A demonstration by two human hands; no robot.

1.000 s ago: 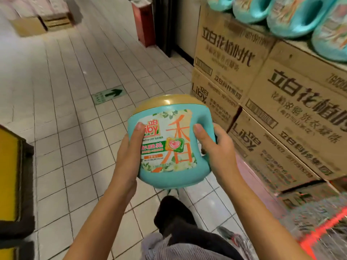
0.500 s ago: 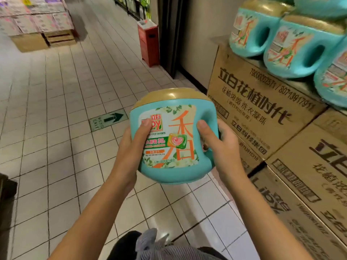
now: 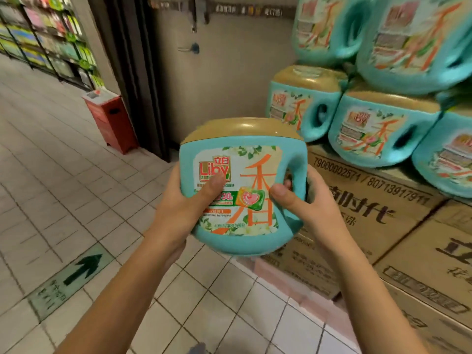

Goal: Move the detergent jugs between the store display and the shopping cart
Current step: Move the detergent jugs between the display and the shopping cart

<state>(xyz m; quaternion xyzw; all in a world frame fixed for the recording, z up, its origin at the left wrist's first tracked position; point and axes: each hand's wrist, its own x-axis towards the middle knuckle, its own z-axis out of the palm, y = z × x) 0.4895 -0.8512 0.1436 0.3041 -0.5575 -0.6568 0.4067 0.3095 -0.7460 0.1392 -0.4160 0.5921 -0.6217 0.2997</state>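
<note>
I hold a teal detergent jug [image 3: 251, 227] with a gold lid upright in front of me, at chest height over the floor. My left hand [image 3: 184, 208] grips its left side, thumb across the label. My right hand [image 3: 304, 208] grips the right side by the handle, thumb on the front. To the right, several matching teal jugs [image 3: 378, 134] stand stacked in two tiers on the store display of cardboard boxes [image 3: 370, 208]. The held jug hangs just left of and slightly below the display's top edge. No shopping cart is in view.
White tiled floor [image 3: 63, 200] stretches to the left, with a green arrow sticker [image 3: 76, 274]. A red box [image 3: 109, 118] stands by a dark doorframe [image 3: 132, 72] at the back. Product shelves [image 3: 43, 39] line the far left. A beige wall [image 3: 229, 67] rises behind the display.
My view has tilted up and turned toward the display, bringing more stacked jugs into sight. The jug in both hands has come closer to the top of the cardboard boxes.
</note>
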